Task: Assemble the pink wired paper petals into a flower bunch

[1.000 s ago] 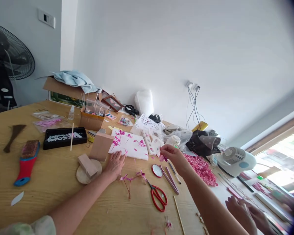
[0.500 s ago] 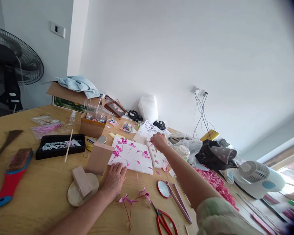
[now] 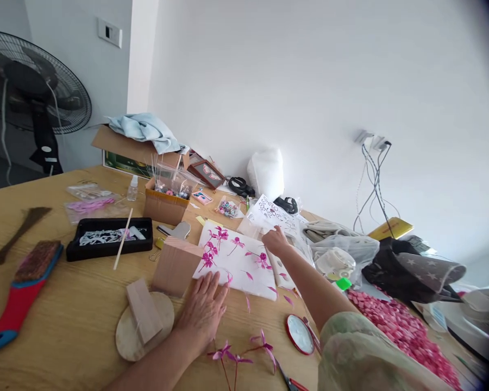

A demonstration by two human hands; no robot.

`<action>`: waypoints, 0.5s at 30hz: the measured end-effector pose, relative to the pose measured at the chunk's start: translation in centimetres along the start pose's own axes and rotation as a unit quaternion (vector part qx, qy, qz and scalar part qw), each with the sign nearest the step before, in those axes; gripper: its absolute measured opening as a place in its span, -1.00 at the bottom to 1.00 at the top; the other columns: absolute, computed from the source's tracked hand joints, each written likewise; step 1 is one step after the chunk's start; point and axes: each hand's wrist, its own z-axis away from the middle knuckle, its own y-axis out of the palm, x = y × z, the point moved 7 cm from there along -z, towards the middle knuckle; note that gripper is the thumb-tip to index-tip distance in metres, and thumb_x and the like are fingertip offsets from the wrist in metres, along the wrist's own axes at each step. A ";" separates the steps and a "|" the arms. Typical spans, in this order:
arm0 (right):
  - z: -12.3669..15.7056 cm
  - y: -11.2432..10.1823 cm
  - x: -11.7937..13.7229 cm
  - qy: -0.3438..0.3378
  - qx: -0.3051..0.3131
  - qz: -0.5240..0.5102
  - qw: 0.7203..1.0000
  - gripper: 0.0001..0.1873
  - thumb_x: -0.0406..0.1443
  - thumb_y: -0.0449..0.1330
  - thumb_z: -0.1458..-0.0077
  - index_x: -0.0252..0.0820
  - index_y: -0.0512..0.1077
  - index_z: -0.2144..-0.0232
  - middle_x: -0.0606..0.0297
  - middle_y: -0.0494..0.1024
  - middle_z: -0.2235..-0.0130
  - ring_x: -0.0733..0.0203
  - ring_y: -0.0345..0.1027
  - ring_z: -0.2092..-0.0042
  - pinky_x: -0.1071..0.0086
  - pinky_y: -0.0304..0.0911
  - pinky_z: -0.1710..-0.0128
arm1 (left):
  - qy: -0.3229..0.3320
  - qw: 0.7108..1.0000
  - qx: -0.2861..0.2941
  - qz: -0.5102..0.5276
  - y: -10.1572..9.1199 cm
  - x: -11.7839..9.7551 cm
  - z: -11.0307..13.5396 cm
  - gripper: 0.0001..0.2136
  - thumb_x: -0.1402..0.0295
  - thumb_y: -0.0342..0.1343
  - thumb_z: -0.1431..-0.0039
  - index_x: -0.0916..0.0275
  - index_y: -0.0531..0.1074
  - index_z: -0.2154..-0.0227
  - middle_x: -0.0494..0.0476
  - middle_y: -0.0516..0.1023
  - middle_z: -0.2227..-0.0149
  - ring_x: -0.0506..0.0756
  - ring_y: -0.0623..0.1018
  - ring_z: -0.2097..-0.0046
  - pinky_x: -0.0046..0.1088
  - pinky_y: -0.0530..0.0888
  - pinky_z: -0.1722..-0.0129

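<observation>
My left hand (image 3: 204, 312) lies flat, fingers spread, on the wooden table at the near edge of a white board (image 3: 236, 260) dotted with pink flowers. My right hand (image 3: 276, 241) reaches across to the board's far right edge, fingers pinched together beside a white mould sheet (image 3: 283, 271); what they hold, if anything, is too small to name. A loose pink flower sprig (image 3: 238, 358) lies on the table just in front of my left hand. A tan wooden block (image 3: 175, 266) stands left of the board.
A round wooden disc with a small block (image 3: 144, 323), a black tray (image 3: 110, 239), a red-handled brush (image 3: 22, 290), a small round mirror (image 3: 299, 334), a pile of pink petals (image 3: 391, 320), a cardboard box (image 3: 165, 203) and a fan (image 3: 41, 92) surround the work area.
My right hand has moved from the right of the board, near the mirror, up and left to the board's far edge. The view has shifted right. My left hand stays flat by the board.
</observation>
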 end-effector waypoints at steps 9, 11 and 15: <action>-1.0 1.1 -0.2 0.023 0.011 -0.006 1.000 -0.75 -0.58 0.03 0.10 -0.25 0.45 0.56 0.18 0.50 0.48 0.13 0.36 0.31 0.08 -0.24 0.02 | -0.004 1.000 -0.003 0.003 0.0 0.1 0.0 -0.55 0.26 -0.13 -0.15 0.10 0.06 -0.12 0.25 0.08 -0.18 0.27 0.08 -0.18 -0.10 0.08 -0.09; -1.3 1.2 -0.1 0.026 0.019 -0.008 0.999 -0.76 -0.58 0.04 0.09 -0.26 0.44 0.57 0.19 0.50 0.47 0.14 0.36 0.32 0.06 -0.23 0.01 | -0.001 1.000 -0.008 0.004 0.2 0.1 0.1 -0.55 0.23 -0.15 -0.15 0.09 0.05 -0.12 0.24 0.07 -0.18 0.26 0.08 -0.18 -0.10 0.07 -0.09; -1.7 1.4 0.3 0.027 0.052 -0.012 0.998 -0.89 -0.43 0.09 -0.02 -0.29 0.43 0.44 0.22 0.48 0.36 0.17 0.34 0.26 0.06 -0.02 0.03 | 0.003 1.000 -0.017 0.009 0.4 0.1 0.1 -0.55 0.18 -0.17 -0.15 0.08 0.05 -0.12 0.25 0.07 -0.18 0.28 0.08 -0.18 -0.09 0.06 -0.09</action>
